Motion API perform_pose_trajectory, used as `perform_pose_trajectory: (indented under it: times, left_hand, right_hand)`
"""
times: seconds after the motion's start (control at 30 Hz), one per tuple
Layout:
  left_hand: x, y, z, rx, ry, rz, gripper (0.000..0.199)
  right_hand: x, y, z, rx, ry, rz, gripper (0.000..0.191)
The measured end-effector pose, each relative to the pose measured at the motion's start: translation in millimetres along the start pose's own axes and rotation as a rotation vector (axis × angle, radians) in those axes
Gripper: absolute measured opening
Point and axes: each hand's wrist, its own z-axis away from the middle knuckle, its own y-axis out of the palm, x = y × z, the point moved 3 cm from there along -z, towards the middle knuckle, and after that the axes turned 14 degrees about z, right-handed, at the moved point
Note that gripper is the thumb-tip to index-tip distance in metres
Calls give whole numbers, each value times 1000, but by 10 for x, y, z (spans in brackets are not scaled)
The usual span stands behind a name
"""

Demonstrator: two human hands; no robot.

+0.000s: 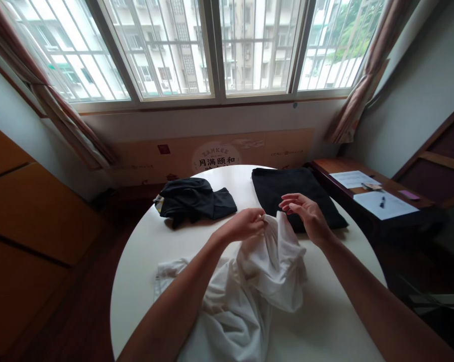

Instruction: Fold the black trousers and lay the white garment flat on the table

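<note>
Left hand (242,226) pinches a raised bit of the white shirt (249,286) bunched on the desk (144,261) while the right hand (305,213) hovers open, so she'd probably do best grabbing the matching edge before lifting.

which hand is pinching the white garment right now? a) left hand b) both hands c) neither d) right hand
a: the left hand has its fingertips closed on a raised fold of the white garment, while the right hand hovers open just above it, in front of the flat black cloth on the round table.
</note>
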Motion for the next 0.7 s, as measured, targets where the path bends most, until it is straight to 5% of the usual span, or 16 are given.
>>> perform_pose_trajectory:
  times: [0.13,0.23,0.33,0.53,0.7]
  left_hand:
    - [-306,-499,111,-302,178,321,28]
    - [-434,-767,213,-431,225,330,30]
    - [-446,-932,296,-531,205,244,21]
    - [-331,-1197,437,-847,14,91,12]
    - [-250,-1113,464,-729,-361,-491,13]
  right_hand:
    - [6,158,70,344,35,25,62]
    - [57,370,186,544,30,-5,50]
    - [110,439,210,388,-11,0,44]
    - [164,207,109,-121,-87,118,39]
    - [306,240,217,-109,-167,114,28]
